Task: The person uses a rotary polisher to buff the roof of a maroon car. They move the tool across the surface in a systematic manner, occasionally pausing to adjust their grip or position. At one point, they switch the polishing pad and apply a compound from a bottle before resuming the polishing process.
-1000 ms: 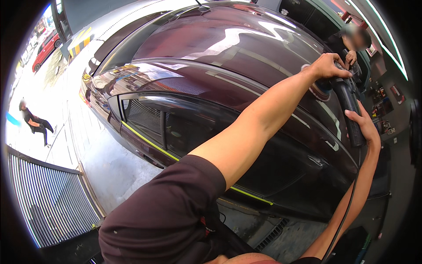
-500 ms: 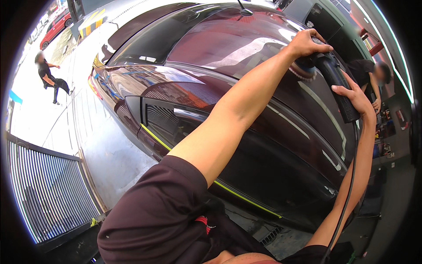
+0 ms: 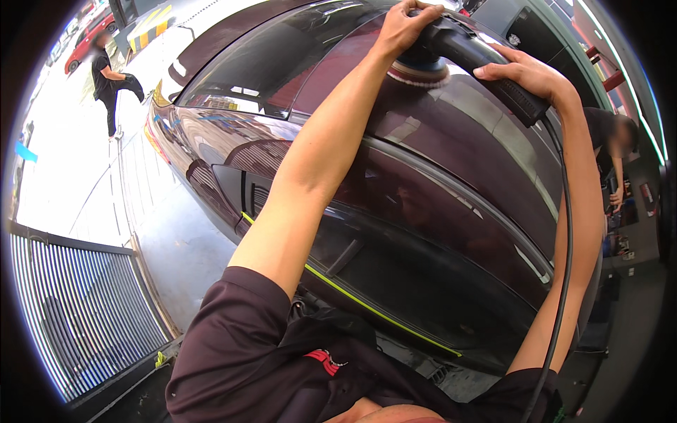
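Note:
A black corded car polisher (image 3: 469,51) rests over the dark maroon car's roof (image 3: 395,113). Its head lies under my left hand (image 3: 405,29), which grips the front end from above. Farther back, my right hand (image 3: 532,72) is wrapped round the body near the vented rear end. Below the head, the pale, shaggy-edged round pad (image 3: 421,75) meets the glossy roof; whether it spins cannot be made out. From the tool's rear the black cord (image 3: 564,211) runs down along my right forearm.
Yellow-green tape (image 3: 381,311) lines the car's side below the windows. At left stand a slatted metal gate (image 3: 84,303) and a walking person (image 3: 109,81) carrying dark cloth. Another person (image 3: 610,141) bends beyond the car at right. A red car (image 3: 88,42) is parked far left.
Both my hands and the polisher have moved left across the roof. The walking person has shifted right, and the person beyond the car has an arm lower than before.

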Motion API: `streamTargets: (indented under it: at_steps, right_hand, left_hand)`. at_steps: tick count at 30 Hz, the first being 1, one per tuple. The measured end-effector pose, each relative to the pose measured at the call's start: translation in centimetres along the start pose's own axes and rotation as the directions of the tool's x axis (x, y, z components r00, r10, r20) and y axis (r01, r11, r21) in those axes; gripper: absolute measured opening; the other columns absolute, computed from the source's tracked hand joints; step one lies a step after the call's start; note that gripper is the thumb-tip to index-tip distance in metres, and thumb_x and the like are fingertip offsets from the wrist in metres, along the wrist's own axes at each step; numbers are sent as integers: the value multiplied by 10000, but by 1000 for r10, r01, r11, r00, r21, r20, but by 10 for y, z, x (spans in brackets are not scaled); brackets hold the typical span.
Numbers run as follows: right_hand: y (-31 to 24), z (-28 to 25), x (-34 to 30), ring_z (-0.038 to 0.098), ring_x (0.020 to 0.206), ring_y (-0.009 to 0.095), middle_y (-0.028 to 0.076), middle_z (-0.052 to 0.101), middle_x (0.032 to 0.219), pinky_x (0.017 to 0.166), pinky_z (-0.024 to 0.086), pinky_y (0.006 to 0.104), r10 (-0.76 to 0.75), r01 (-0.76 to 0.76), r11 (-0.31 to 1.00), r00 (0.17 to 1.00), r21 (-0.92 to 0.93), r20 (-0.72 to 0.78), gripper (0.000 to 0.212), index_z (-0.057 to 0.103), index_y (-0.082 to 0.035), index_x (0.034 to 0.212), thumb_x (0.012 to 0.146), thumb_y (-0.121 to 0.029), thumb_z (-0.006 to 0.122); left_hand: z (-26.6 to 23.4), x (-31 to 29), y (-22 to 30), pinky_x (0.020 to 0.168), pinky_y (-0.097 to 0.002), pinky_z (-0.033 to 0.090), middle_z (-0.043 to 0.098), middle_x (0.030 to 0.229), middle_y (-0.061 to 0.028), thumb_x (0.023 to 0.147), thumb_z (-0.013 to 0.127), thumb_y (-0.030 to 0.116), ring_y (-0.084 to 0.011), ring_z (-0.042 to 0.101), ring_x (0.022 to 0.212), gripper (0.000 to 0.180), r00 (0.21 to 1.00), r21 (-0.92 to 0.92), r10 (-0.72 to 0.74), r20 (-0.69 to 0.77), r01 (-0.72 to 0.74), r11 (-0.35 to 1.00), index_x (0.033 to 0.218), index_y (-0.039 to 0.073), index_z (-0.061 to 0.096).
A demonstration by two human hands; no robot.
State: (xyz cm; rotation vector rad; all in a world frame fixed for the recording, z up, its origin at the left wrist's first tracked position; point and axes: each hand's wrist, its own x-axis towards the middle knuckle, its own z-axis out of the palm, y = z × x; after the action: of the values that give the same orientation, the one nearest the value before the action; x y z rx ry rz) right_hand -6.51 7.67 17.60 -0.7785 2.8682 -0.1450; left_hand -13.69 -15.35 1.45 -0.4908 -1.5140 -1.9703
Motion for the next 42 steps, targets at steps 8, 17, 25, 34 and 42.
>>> streamTargets:
  at_steps: [8,17,25,34,42]
  right_hand:
    - [-52,30,81,739,934,249,214,682,1243,821,580,323,-211,181,964,966,-195,-147,1089,443,-146,1581,705,-718,746]
    - [-96,21,111,590,1276,345,188,610,1413,1032,484,453,-201,220,925,975,-311,91,821,688,-94,1322,814,-738,666]
    - [-69,10,150,614,1229,267,103,701,1281,1052,462,401,-216,238,959,965,-155,149,552,755,-177,1264,904,-587,672]
    - [-27,-13,139,614,1205,217,86,715,1264,1021,474,395,40,-115,979,921,171,386,520,731,-171,1302,930,-531,682]
    - [31,-16,85,576,1263,254,146,645,1375,1072,442,425,90,-106,983,990,-147,-110,777,639,-136,1413,828,-636,740]
  left_hand:
    - [-104,1,-19,971,-330,460,721,1107,-142,994,494,282,-240,633,1047,407,963,225,196,-184,-153,962,1149,-20,719]
    - [-145,17,-41,859,-312,484,689,999,-85,983,512,249,-183,608,913,339,953,111,139,-270,-113,987,1063,-10,716]
    - [-139,59,-76,840,-321,493,698,987,-99,973,522,273,-192,617,906,367,947,100,104,-305,-77,992,1084,-13,722]
    - [-88,99,-96,840,-336,500,720,1002,-122,991,493,357,-205,631,916,457,977,104,35,-209,-13,994,1127,-8,732]
    - [-3,105,-99,919,-341,491,718,1120,-154,997,480,398,-227,637,1017,496,998,55,-1,-65,5,998,1201,14,720]
